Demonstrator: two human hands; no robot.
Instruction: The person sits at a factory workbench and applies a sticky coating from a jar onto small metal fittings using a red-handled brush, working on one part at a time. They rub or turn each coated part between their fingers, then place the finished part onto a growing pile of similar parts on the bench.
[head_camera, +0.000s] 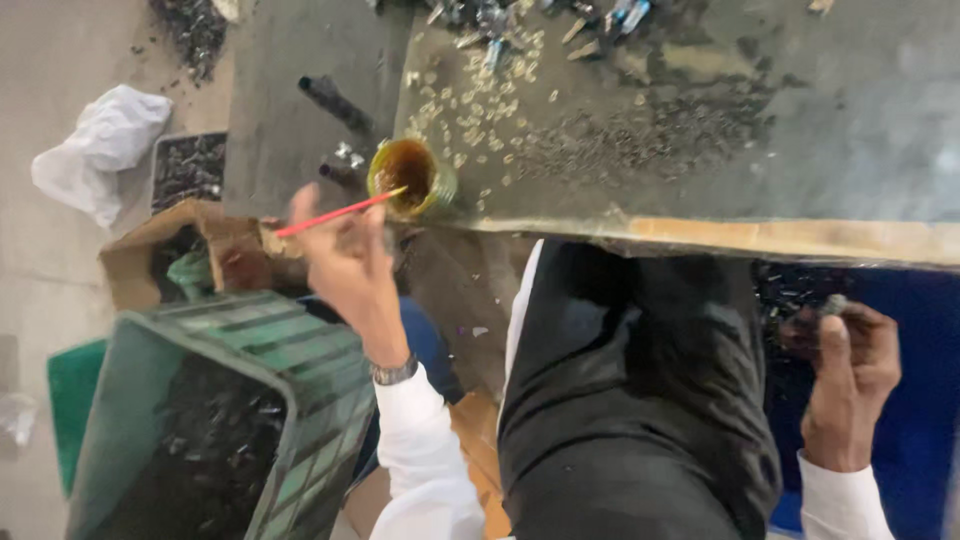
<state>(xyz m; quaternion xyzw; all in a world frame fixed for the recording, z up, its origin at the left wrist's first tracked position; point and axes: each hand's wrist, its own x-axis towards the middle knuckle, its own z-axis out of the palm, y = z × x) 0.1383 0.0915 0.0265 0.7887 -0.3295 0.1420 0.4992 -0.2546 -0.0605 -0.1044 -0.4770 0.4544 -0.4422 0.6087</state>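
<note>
Closest to us, at the bottom of the view, our black-trousered lap (630, 400) fills the middle, with white sleeves on both arms. To the lower left stands a green plastic crate (300, 350) with slotted walls, holding a dark heap of small parts. On the right, our right hand (850, 365) is curled shut, its thumb and fingers pinching a small dark piece (832, 303) over a blue tub (920, 400) with more dark bits in it.

Further out on the left, our left hand (345, 250), with a metal wristwatch (393, 372) below it, is closed around a thin red brush (335, 213). We hold the brush slanted, and its far tip reaches into a small round jar (412, 178) of amber-brown liquid. That jar sits at the near left edge of the grey workbench (850, 120), just beside a scatter of small pale pieces (470, 100).

Left of the hand, an open cardboard box (215, 245) holds something green. Beyond it lies a shallow tray (188, 170) of dark scraps, and a crumpled white cloth (100, 150) rests on the pale floor.

Farther across the bench, a patch of dark fine grit (640, 135) spreads over the surface. At the far edge, a small cluster of metal and blue oddments (540, 20) lies blurred, so we cannot tell what they are.
</note>
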